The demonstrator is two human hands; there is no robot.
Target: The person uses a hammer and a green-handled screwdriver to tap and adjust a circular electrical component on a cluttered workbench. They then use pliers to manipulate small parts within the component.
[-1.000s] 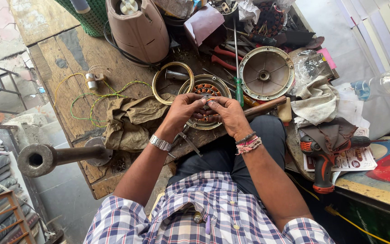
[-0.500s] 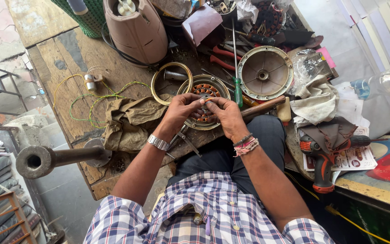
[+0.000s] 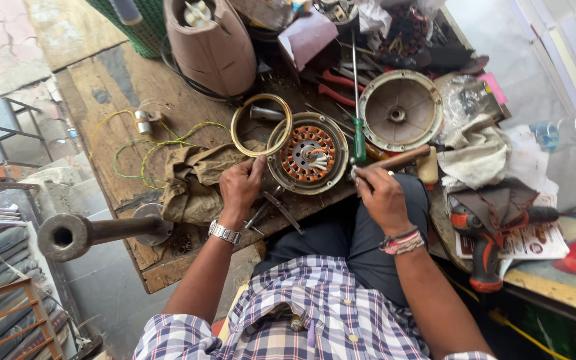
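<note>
A round motor stator [image 3: 308, 155] with orange copper windings lies on the wooden workbench [image 3: 111, 87] right in front of me. My left hand [image 3: 240, 188], with a wristwatch on it, rests on a brown cloth [image 3: 191, 180], its fingertips against the stator's left rim. My right hand [image 3: 379, 195], wearing thread bracelets, is closed on the near end of a wooden tool handle [image 3: 401, 158] just right of the stator. Touching the stator's upper left is a brass ring [image 3: 261, 125]. A green-handled screwdriver [image 3: 358, 143] lies along its right side.
A round metal motor cover [image 3: 400, 110] sits at the right rear, with pliers and clutter behind it. A brown appliance housing [image 3: 211, 43] stands at the back. Green-yellow wires [image 3: 145, 150] trail left. A steel pipe [image 3: 85, 233] juts out at the left edge. An orange drill [image 3: 488, 257] lies right.
Both hands have left the stator's centre. My left hand drew back to its left rim and my right hand moved right onto the wooden handle.
</note>
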